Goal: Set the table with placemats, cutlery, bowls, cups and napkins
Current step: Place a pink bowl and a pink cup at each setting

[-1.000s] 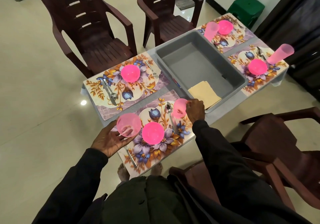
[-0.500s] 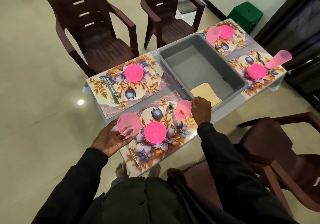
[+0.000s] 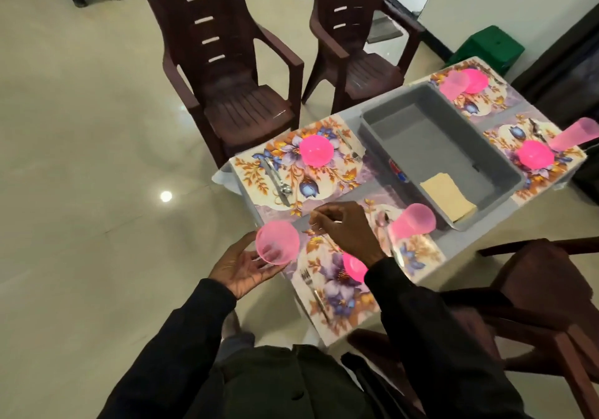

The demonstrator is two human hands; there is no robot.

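Gripping a translucent pink cup [image 3: 277, 241] in the left hand [image 3: 241, 264], fingers wrapped under and round its base, just off the table's near-left corner. Hovering the right hand [image 3: 348, 232] over the near placemat [image 3: 343, 298], loosely half-curled, nothing visible in it, close to that cup without touching.

By size: small grey table [image 3: 453, 243]. Far-left chair [image 3: 233, 94] and far-right chair [image 3: 356, 55], brown plastic, on its far side. Near chair [image 3: 534, 289] at bottom right. Green stool [image 3: 489, 45] beyond the far end.

Mid-table, grey plastic tub [image 3: 431, 146], holding a flat stack of beige napkins [image 3: 449, 196] at its near end, up against the near wall.

Four floral mats around the tub.
- On the near placemat: near bowl [image 3: 353, 267], pink, half hidden under the right wrist. Second cup [image 3: 411, 227] at the mat's right end, just beside the tub's near corner. Near spoon [image 3: 382, 220] between that cup and the hand. Near fork [image 3: 306, 277] at the left edge.
- On the far-left placemat [image 3: 259, 172]: far-left bowl [image 3: 316, 151] at centre, far-left spoon [image 3: 285, 188] at left, far-left fork [image 3: 351, 151] at right.
- On the right placemat [image 3: 547, 188]: right bowl [image 3: 534, 154], right cup [image 3: 573, 134] beyond it at the table edge, cutlery [image 3: 536, 130] beside them, too small to sort.
- On the far-right placemat [image 3: 479, 107]: far-right bowl [image 3: 475, 79] and far-right cup [image 3: 453, 83] overlapping in view, cannot tell whether touching.
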